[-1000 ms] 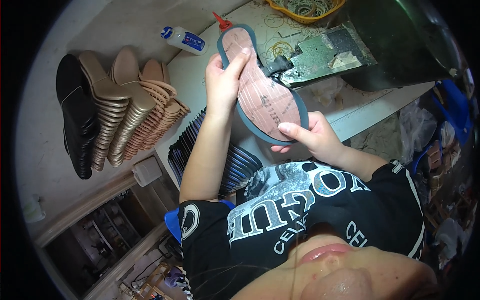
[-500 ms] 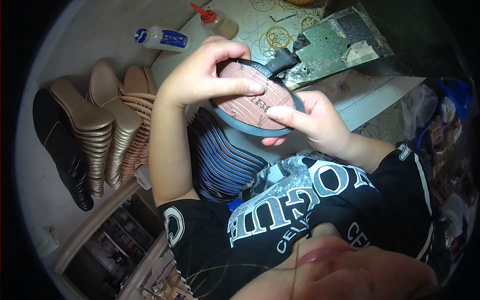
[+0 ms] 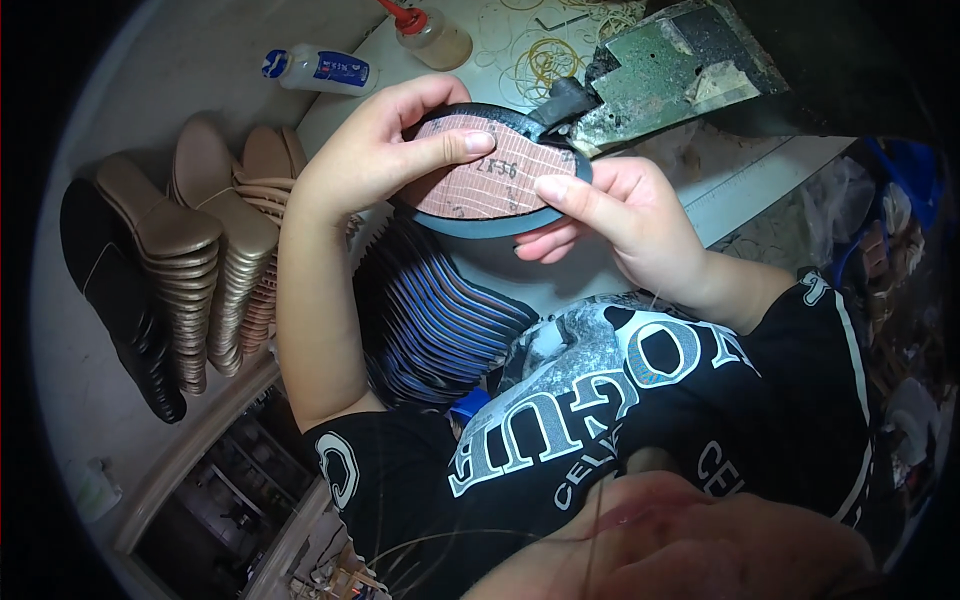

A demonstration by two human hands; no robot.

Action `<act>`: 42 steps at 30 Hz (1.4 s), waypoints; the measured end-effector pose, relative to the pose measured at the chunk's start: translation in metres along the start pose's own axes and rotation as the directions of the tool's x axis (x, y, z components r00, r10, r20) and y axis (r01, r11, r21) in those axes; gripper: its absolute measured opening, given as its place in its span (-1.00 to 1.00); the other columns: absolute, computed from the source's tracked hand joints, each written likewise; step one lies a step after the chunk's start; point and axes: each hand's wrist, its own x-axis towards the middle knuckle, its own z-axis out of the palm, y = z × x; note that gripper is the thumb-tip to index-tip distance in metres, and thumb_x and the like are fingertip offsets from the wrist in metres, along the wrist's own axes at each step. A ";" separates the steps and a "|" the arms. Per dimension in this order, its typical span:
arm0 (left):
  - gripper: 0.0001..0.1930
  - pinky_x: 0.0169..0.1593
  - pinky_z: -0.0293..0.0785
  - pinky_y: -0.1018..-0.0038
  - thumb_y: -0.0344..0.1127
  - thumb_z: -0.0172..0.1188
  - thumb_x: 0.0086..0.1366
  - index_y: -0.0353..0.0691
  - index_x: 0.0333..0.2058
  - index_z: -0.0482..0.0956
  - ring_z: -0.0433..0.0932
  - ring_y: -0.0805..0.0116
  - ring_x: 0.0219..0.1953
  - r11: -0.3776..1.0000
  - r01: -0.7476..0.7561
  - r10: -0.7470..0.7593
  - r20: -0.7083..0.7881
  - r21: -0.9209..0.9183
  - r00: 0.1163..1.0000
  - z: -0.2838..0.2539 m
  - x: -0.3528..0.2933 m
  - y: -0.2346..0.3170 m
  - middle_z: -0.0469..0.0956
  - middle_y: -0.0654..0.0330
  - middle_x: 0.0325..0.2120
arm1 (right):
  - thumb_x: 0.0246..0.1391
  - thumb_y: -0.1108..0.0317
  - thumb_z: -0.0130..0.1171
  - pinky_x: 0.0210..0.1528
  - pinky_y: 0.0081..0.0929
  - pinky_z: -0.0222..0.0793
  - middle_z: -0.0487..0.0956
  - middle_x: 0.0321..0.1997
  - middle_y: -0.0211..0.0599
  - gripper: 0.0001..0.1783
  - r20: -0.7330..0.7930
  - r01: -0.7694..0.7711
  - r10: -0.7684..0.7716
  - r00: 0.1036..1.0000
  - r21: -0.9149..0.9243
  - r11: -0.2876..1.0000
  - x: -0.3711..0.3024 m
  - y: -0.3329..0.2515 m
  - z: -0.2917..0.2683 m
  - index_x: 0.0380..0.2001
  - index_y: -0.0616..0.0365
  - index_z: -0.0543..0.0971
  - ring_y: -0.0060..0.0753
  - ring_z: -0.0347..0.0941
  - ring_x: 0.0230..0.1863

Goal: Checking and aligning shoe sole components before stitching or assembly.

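A shoe insole (image 3: 475,190) with a pinkish-brown, lined underside and a dark blue-black rim is held up between my hands. My left hand (image 3: 385,150) grips its left part, thumb flat on the underside and fingers behind the far edge. On the right end, my right hand (image 3: 620,210) pinches it, thumb on top and fingers below. The insole's far right edge lies against or right beside the black tip (image 3: 568,103) of a worn green machine (image 3: 660,80); contact cannot be told.
Below my hands stands a fanned stack of dark insoles (image 3: 440,310). Gold insole stacks (image 3: 190,270) and a black one (image 3: 110,290) lean at the left. A white bottle (image 3: 315,70), a red-tipped squeeze bottle (image 3: 435,38) and rubber bands (image 3: 550,70) occupy the far table.
Both hands have shifted the insole slightly left and away from me. It has turned a little counterclockwise, and its long side now lies more level.
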 end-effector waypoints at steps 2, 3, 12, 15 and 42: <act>-0.74 -0.29 0.30 0.66 -0.19 0.23 0.22 -0.25 -0.33 0.42 0.37 0.66 -0.38 0.999 0.031 -0.029 -0.056 0.028 0.998 0.002 -0.008 0.000 0.44 0.39 -0.47 | 0.20 0.22 0.07 -0.33 -0.58 0.55 0.61 -0.34 -0.09 -0.64 -0.008 0.036 -0.036 0.999 -0.008 0.999 0.001 0.004 -0.001 -0.27 0.40 0.55 -0.34 0.61 -0.34; -0.74 -0.29 0.30 0.66 -0.19 0.23 0.22 -0.25 -0.33 0.42 0.37 0.66 -0.38 0.999 0.029 -0.027 -0.060 0.031 0.998 0.005 -0.009 -0.002 0.44 0.39 -0.47 | 0.20 0.22 0.07 -0.33 -0.58 0.55 0.61 -0.34 -0.09 -0.64 -0.004 0.039 -0.039 0.999 -0.011 0.999 0.002 0.004 -0.002 -0.27 0.40 0.55 -0.34 0.61 -0.34; -0.67 -0.41 0.29 0.68 -0.05 0.19 0.24 -0.24 -0.42 0.51 0.38 0.68 -0.47 0.977 0.210 -0.210 -0.292 -0.030 0.933 0.045 -0.035 0.004 0.46 0.39 -0.55 | 0.15 0.17 0.10 -0.31 -0.53 0.53 0.63 -0.38 -0.17 -0.65 0.001 0.071 -0.071 0.997 -0.056 0.996 0.007 0.005 -0.008 -0.35 0.32 0.59 -0.44 0.59 -0.39; -0.62 -0.51 0.31 0.64 0.02 0.17 0.24 -0.24 -0.42 0.54 0.40 0.65 -0.58 0.959 0.274 -0.284 -0.242 -0.074 0.928 0.049 -0.039 0.000 0.50 0.36 -0.59 | 0.12 0.17 0.12 -0.26 -0.47 0.51 0.63 -0.36 -0.21 -0.67 0.012 0.084 -0.083 0.996 -0.120 0.989 0.007 0.003 -0.011 -0.34 0.28 0.60 -0.44 0.58 -0.35; -0.53 -0.62 0.40 0.61 0.02 0.41 -0.02 -0.32 -0.61 0.47 0.21 0.62 -0.85 0.940 0.048 -0.270 -0.650 -0.338 0.710 0.087 -0.030 -0.005 0.30 0.33 -0.87 | 0.03 0.27 0.23 -0.36 -0.59 0.50 0.61 -0.42 -0.24 -0.68 0.241 -0.216 0.340 0.909 -0.425 0.879 -0.045 0.007 -0.050 -0.24 0.33 0.56 -0.52 0.55 -0.44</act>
